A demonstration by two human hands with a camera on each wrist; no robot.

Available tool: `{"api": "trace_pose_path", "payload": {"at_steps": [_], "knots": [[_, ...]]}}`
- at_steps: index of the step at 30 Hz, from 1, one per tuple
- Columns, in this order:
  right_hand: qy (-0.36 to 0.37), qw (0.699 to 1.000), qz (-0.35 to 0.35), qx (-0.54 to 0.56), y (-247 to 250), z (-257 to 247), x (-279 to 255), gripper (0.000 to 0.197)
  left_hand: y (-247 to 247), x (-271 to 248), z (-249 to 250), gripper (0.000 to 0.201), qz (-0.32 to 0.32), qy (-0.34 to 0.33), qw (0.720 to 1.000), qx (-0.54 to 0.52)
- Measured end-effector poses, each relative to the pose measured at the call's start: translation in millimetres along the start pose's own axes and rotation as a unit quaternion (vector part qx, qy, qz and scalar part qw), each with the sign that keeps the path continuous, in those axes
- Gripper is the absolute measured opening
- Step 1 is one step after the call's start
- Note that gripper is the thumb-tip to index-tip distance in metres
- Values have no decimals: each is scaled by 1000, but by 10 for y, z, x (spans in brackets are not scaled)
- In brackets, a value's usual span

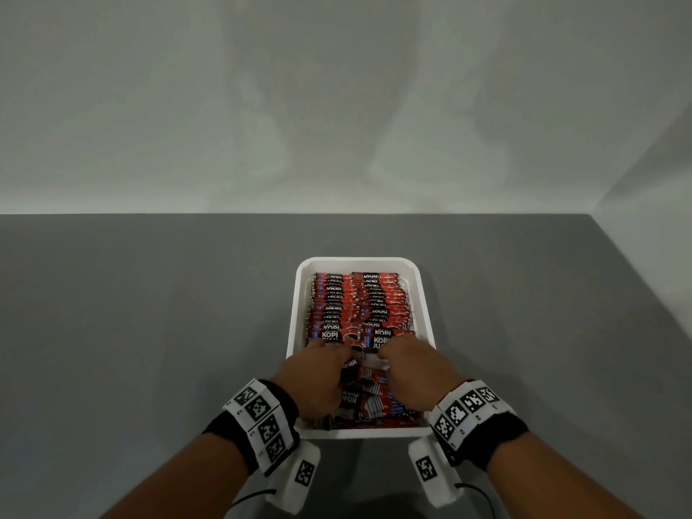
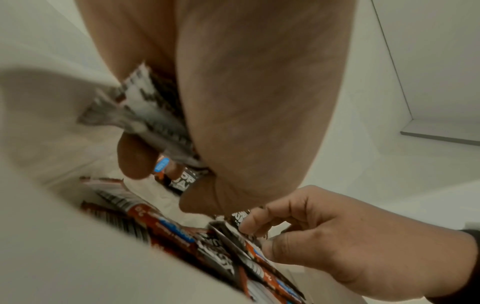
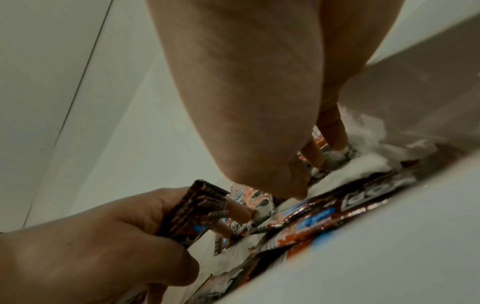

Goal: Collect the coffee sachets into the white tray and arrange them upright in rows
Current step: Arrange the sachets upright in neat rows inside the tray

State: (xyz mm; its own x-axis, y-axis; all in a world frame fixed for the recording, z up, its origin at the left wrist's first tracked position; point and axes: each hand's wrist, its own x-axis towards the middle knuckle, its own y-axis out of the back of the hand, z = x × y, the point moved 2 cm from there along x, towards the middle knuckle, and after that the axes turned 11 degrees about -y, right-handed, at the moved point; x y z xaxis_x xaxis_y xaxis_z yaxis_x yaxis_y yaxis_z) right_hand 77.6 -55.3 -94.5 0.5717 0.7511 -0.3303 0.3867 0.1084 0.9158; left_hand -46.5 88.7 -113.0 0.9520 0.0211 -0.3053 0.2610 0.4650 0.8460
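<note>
While both hands reach into the tray:
Tray [image 1: 299, 294]: white, on bench [image 1: 149, 312].
Sachets [image 1: 359, 301]: upright rows at tray's far end; loose [image 1: 378, 402] at near end.
Left hand [image 1: 314, 380]: clutching a sachet bundle [image 3: 192, 207].
Right hand [image 1: 419, 372]: fingers curled, pinching a sachet [image 2: 249, 240].

**Setting: grey counter in a pale-walled corner**

A flat, matte dark-grey counter [image 1: 149, 312] fills the lower half of the head view, its far edge meeting a plain, off-white back wall [image 1: 337, 106]. A second pale side wall [image 1: 659, 162] joins at right, forming a corner. Soft, diffuse light casts faint, blurred shadows on the back wall. In the left-wrist view, a thin dark seam [image 2: 389, 61] crosses the wall.
</note>
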Motion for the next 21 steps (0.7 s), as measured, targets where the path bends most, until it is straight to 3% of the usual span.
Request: {"api": "trace_pose_path", "payload": {"at_steps": [11, 15, 17, 21], "knots": [[-16, 999, 4, 34, -9, 0, 4, 21, 32, -38, 16, 40, 53, 0, 998, -18], [-19, 997, -5, 79, 16, 26, 6, 19, 180, -109, 88, 25, 129, -3, 979, -156], [-21, 991, 15, 134, 85, 37, 12, 22, 316, -148, 125, 16, 188, 29, 935, -301], [-48, 948, 59, 309, 352, -59, -34, 23, 425, -128, 218, 28, 243, 92, 754, -603]]}}
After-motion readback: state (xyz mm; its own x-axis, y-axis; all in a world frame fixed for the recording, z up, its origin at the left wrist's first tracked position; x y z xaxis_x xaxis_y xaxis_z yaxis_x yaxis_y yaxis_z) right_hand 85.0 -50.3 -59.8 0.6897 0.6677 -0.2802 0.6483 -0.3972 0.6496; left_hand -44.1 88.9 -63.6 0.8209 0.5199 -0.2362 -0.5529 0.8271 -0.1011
